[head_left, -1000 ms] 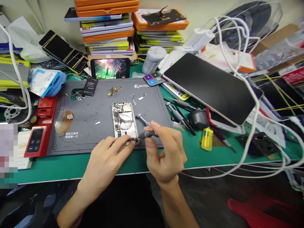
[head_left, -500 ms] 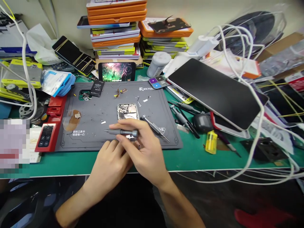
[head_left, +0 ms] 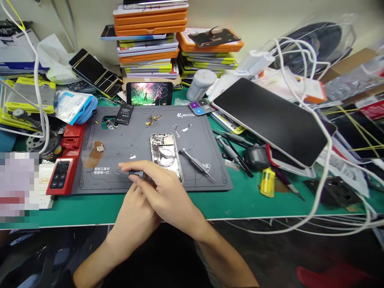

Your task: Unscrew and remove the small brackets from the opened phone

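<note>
My right hand (head_left: 169,196) is closed around a grey screwdriver (head_left: 137,173), its tip pointing left over the mat and most of its handle covered by my fingers. Under and against it lies my left hand (head_left: 136,216), back upward and fingers curled in; whatever they may hold is hidden. Just beyond my right hand an opened phone (head_left: 166,152) lies with its inner parts exposed. A second screwdriver (head_left: 198,165) rests to the right of that phone. All this is over a grey work mat (head_left: 129,138) strewn with tiny parts.
A black battery (head_left: 124,115) lies near a lit phone (head_left: 149,94) propped at the back. The red tool station (head_left: 63,176) edges the mat's left. Stacked orange cases (head_left: 150,28) stand behind. On the right are a large black tablet-like device (head_left: 270,124) and white cables (head_left: 324,168).
Both hands have shifted left with the screwdriver, which is now more covered by the fingers. More of the opened phone shows. The camera view has moved slightly.
</note>
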The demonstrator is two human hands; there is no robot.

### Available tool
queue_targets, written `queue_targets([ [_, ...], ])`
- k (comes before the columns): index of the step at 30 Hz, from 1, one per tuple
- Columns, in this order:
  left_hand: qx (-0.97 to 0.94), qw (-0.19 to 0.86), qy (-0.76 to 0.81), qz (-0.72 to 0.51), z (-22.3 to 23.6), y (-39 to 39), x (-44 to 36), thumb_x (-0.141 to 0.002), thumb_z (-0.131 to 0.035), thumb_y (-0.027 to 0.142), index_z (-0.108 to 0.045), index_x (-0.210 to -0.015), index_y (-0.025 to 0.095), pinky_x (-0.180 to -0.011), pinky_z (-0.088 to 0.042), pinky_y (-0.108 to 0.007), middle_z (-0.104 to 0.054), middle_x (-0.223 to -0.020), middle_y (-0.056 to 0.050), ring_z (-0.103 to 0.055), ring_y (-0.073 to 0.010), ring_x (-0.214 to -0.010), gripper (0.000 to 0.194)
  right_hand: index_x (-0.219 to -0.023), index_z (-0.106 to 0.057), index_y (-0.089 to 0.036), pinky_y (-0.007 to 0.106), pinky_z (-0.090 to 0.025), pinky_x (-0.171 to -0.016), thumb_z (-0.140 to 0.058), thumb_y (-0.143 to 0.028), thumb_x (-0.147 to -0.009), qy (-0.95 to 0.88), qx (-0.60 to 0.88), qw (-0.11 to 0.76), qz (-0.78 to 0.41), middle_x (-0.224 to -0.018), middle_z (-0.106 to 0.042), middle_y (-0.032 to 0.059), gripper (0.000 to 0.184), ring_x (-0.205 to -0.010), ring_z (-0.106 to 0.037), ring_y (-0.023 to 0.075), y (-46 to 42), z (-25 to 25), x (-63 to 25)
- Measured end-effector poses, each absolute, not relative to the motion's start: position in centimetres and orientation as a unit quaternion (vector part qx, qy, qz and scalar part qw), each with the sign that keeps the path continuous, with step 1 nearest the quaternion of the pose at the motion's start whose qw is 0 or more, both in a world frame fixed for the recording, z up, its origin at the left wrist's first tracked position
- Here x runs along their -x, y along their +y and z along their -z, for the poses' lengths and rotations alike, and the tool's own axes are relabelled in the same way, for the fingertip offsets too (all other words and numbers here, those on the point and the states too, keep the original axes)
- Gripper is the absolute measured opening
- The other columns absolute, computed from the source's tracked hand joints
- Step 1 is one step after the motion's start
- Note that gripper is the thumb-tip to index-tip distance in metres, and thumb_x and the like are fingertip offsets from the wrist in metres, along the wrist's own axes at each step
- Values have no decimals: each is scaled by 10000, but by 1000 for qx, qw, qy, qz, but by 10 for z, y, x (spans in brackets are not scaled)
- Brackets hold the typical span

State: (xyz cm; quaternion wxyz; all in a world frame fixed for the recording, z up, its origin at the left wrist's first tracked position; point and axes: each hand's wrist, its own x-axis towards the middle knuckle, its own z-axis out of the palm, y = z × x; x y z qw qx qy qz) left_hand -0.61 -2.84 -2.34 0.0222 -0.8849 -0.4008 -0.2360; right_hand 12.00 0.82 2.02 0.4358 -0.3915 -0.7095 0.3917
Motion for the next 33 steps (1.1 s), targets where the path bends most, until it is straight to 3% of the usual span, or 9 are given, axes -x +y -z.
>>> queue_targets([
  [3,876,12,-394,276,17,-26,5,-1077,-475,125,-740,-1004,159,-752,-538,-418,-763,-966,-113,-655,-271,-885,277,-1346,-677,-270,344,-695,-1059,-613,-103,-1078,-656,381,510,-405,-1310,-826,26,321,-1264,-791,165,6,-17,-125],
  [6,870,-7,-418,262,10,-26,2,-1120,-504,189,-739,-990,181,-657,-409,-396,-722,-901,-84,-554,-246,-781,268,-1416,-595,-263,356,-745,-926,-600,-140,-1091,-593,392,587,-387,-1253,-835,61,347,-1167,-832,190,1,-10,-134],
  [12,867,-30,-432,245,5,-25,0,-1154,-556,262,-725,-1348,202,-702,-345,-370,-640,-855,-24,-473,-225,-787,264,-1490,-527,-259,324,-735,-758,-559,-164,-1105,-522,445,676,-270,-1041,-831,38,398,-940,-846,193,-8,9,-166],
  [20,870,-51,-424,246,7,-22,2,-1151,-582,259,-733,-1351,189,-702,-311,-366,-599,-843,-11,-438,-207,-783,260,-1460,-572,-403,254,-673,-495,-606,-325,-1120,-407,461,672,-412,-982,-759,-46,351,-548,-730,113,-22,17,-180],
  [33,878,-49,-417,230,4,-24,3,-1139,-593,210,-697,-1404,161,-706,-316,-366,-568,-838,1,-426,-205,-791,290,-1501,-533,-317,227,-689,-528,-553,-264,-1135,-447,464,647,-407,-976,-773,-20,371,-580,-748,110,-19,21,-179],
])
